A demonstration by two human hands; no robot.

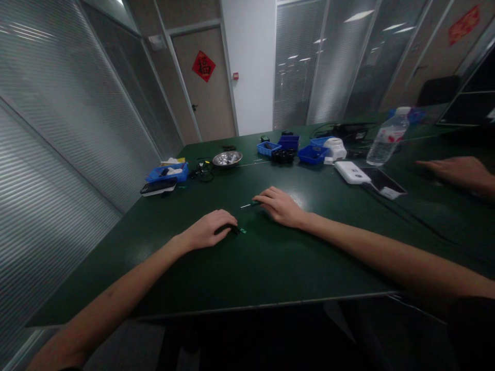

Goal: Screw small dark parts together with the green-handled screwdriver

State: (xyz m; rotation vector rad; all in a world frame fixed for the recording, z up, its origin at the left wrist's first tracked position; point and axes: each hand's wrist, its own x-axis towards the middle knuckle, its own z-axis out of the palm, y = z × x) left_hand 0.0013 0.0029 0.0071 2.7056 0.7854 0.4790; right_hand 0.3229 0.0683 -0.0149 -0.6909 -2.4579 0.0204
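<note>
My left hand [211, 228] rests low over the green table, its fingers closed round a small black object [233, 228]. A small green piece [243, 231] shows at the right end of that object. To the right and slightly farther back, my right hand [279, 206] holds a screwdriver [255, 203] by its dark green handle. The thin metal shaft points left, above the table and apart from the black object. The undersides of both hands are hidden.
On the green table [216, 278] are a metal dish [227, 159], blue trays [312, 154], a left blue tray [167, 172], a white power bank [351, 172] with cables and a water bottle [389, 136]. Another person's hand [460, 171] lies at the right.
</note>
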